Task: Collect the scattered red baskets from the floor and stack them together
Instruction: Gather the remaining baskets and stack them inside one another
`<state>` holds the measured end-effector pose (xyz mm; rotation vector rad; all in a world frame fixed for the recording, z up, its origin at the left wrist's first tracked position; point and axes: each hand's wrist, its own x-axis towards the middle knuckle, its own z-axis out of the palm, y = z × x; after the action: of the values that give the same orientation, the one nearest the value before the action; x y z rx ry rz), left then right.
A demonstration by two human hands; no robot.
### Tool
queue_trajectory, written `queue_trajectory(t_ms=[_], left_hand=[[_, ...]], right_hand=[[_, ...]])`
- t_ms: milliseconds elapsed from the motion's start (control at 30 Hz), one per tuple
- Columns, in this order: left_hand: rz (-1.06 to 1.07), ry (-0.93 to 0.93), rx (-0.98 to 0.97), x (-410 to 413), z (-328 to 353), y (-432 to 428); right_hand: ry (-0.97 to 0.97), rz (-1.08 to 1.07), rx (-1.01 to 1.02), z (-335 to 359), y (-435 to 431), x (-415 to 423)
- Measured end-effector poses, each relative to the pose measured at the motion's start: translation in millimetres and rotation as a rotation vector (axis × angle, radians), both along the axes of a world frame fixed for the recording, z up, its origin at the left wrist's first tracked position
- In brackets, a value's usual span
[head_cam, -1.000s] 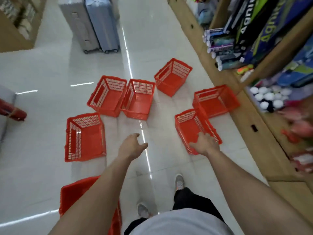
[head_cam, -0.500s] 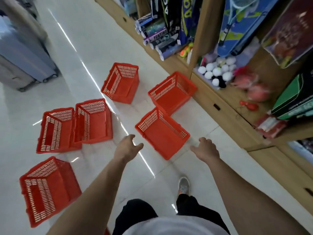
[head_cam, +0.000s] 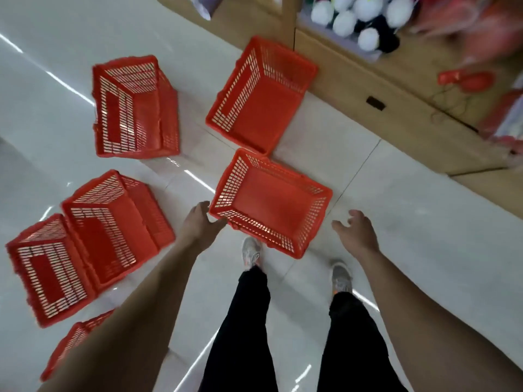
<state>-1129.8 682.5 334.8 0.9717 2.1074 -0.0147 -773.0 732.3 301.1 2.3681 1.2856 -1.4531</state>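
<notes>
1. Red baskets [head_cam: 263, 108] lie scattered over the glossy floor [head_cam: 382, 199]. The nearest basket [head_cam: 271, 205] sits mouth-up just ahead of the person's shoes [head_cam: 250, 251]. A second basket [head_cam: 256, 89] lies just beyond it, beside the wooden shelf base [head_cam: 396, 128].
2. To the left are a tipped basket [head_cam: 135, 108] and a pair of baskets [head_cam: 113, 227] touching side by side. Another basket [head_cam: 72, 346] is partly hidden behind the left forearm.
3. The left hand [head_cam: 199, 226] is at the near-left corner of the nearest basket, thumb by the rim and fingers loosely bent. It holds nothing, and I cannot tell whether it touches the rim.
4. The right hand [head_cam: 356, 233] hovers with fingers spread and empty, off the basket's right side and apart from it.
5. These look like thin moulded lattice plastic, so they are probably light and stiff, with some give in the walls. On this shiny floor one would likely slide if nudged.
6. No handles show, so the thick top rim is probably the best place to hold, with one hand on each opposite side.
7. The walls taper, so the baskets should nest if all mouths face up. The tipped ones would need righting first.
</notes>
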Motion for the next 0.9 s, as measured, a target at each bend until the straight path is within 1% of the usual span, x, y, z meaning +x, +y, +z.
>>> queue_trajectory(t_ms=[100, 233, 300, 400, 467, 600, 700, 800, 900], left_hand=[[-0.015, -0.011, -0.020, -36.5, -89.2, 37.9], [-0.042, 0.028, -0.025, -65.9, -219.1, 78.8], [-0.026, 0.060, 0.002, -74.6, -276.8, 93.5], [-0.007, 0.139, 0.077, -86.9, -339.7, 100.7], [-0.012, 0.141, 0.079, -93.8, -367.6, 98.3], [-0.006, 0.093, 0.067, -99.8, -393.6, 87.5], [0.000, 0.085, 0.118, -100.1, -385.8, 78.8], [0.042, 0.099, 0.166, -99.4, -349.6, 74.8], [0.089, 0.079, 0.262, -104.6, -283.6, 67.7]], right_hand=[[-0.016, -0.119, -0.022, -85.7, 8.7, -21.2], [-0.077, -0.222, -0.025, -206.8, 4.2, -36.1], [-0.120, -0.281, -0.040, -258.1, -5.1, -34.8], [-0.115, -0.384, -0.002, -314.8, -25.6, -32.0], [-0.073, -0.458, 0.059, -337.2, -40.1, -34.9], [-0.063, -0.525, 0.126, -355.2, -61.1, -48.5], [-0.099, -0.537, 0.176, -344.1, -56.2, -55.5], [-0.101, -0.519, 0.245, -308.7, -40.9, -54.1], [-0.075, -0.432, 0.324, -246.3, -16.5, -52.4]])
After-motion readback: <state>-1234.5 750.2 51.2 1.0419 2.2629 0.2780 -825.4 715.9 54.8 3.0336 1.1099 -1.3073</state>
